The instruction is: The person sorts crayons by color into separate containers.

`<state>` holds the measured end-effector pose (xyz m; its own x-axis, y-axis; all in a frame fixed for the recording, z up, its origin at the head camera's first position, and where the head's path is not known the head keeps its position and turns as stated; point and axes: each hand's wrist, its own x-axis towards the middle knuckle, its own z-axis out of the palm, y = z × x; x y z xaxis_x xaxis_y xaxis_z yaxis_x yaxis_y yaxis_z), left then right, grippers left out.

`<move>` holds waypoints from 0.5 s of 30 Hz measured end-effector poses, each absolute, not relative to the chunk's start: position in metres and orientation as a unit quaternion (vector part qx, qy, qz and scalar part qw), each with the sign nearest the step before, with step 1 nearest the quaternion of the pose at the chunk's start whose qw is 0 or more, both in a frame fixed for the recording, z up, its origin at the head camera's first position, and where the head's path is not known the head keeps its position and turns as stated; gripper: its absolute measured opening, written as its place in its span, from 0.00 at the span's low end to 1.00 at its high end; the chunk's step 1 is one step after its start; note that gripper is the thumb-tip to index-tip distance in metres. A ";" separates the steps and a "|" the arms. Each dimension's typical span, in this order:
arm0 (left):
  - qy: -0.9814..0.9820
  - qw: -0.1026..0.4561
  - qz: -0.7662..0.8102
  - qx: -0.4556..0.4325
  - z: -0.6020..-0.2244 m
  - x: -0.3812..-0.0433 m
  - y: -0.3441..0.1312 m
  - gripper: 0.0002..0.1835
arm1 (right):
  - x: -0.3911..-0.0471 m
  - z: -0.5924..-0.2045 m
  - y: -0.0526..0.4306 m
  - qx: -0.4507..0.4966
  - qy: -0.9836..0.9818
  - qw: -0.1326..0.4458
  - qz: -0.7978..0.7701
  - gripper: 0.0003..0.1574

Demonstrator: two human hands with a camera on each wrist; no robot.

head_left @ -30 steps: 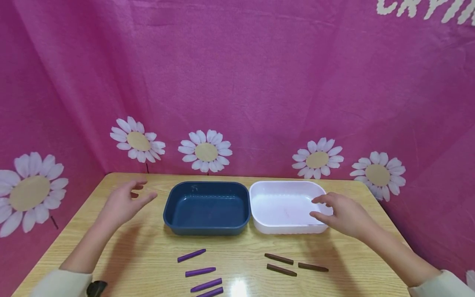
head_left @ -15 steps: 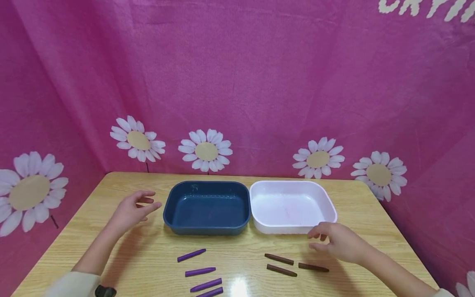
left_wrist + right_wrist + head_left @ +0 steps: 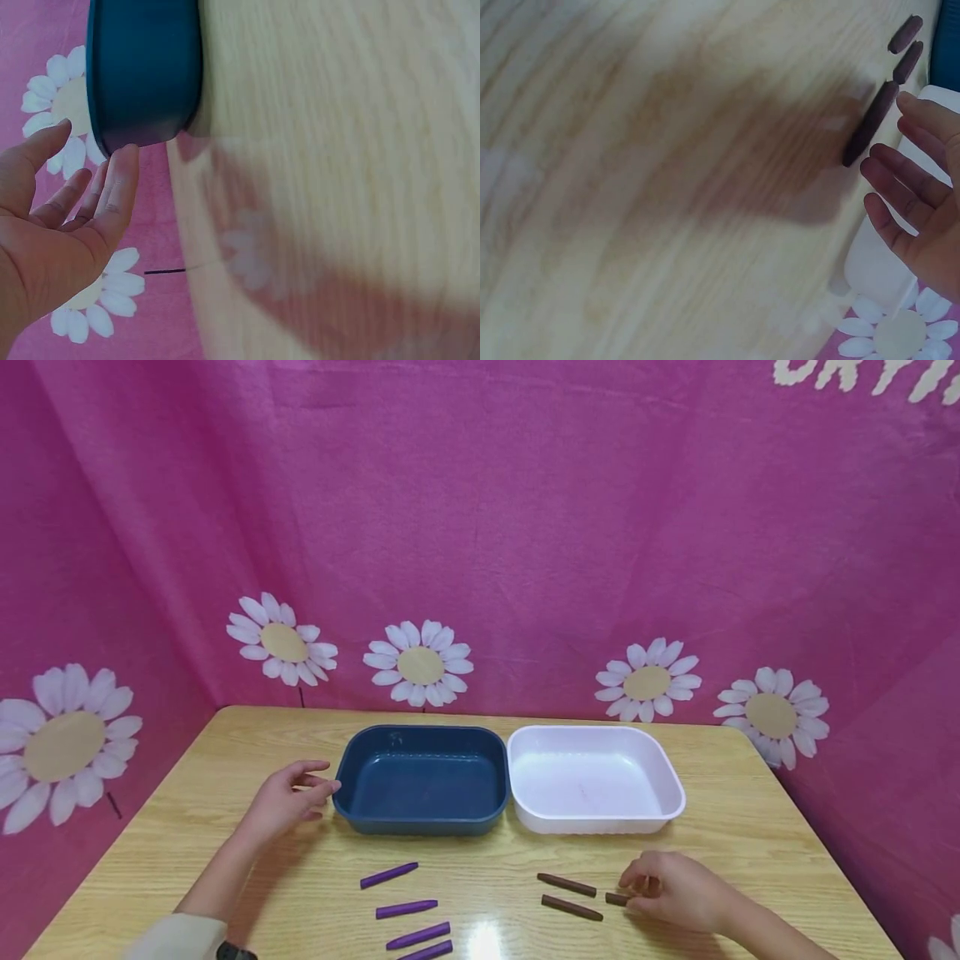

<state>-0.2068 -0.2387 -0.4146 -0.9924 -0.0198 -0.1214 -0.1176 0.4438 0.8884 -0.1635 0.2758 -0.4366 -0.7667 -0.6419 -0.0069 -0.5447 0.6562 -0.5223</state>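
My left hand [image 3: 291, 800] is beside the left end of the dark blue tray [image 3: 420, 820]. Its fingers are spread, and in the left wrist view the fingertips [image 3: 126, 154] come right up to the wall of the tray [image 3: 146, 75]; whether they touch cannot be told. Over the rightmost brown crayon [image 3: 617, 899] hovers my right hand [image 3: 678, 892], covering much of it in the head view. In the right wrist view that crayon [image 3: 870, 124] lies on the table near the loosely bent fingers [image 3: 896, 176], with none curled round it. Two more brown crayons [image 3: 567, 884] lie to its left.
A white tray [image 3: 600, 824] stands against the blue one's right side. Several purple crayons [image 3: 406, 909] lie in front of the blue tray on the wooden table [image 3: 300, 902]. Behind the table hangs a pink cloth [image 3: 480, 527] with daisies.
My right hand has come down and towards me from the white tray to the rightmost brown crayon. My left hand has moved right, up to the blue tray. Trays and crayons stay put.
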 end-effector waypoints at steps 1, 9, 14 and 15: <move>0.846 0.047 0.529 -0.045 -0.416 -0.207 -0.238 0.33 | -0.163 -0.438 0.276 -0.325 0.905 0.099 -0.256 0.11; 0.830 0.041 0.552 -0.060 -0.423 -0.207 -0.233 0.31 | -0.160 -0.443 0.276 -0.298 0.913 0.132 -0.245 0.10; 0.831 0.034 0.552 -0.061 -0.427 -0.209 -0.231 0.29 | -0.159 -0.444 0.275 -0.296 0.916 0.131 -0.239 0.06; 0.830 0.033 0.553 -0.062 -0.428 -0.209 -0.231 0.28 | -0.159 -0.444 0.275 -0.296 0.916 0.129 -0.238 0.06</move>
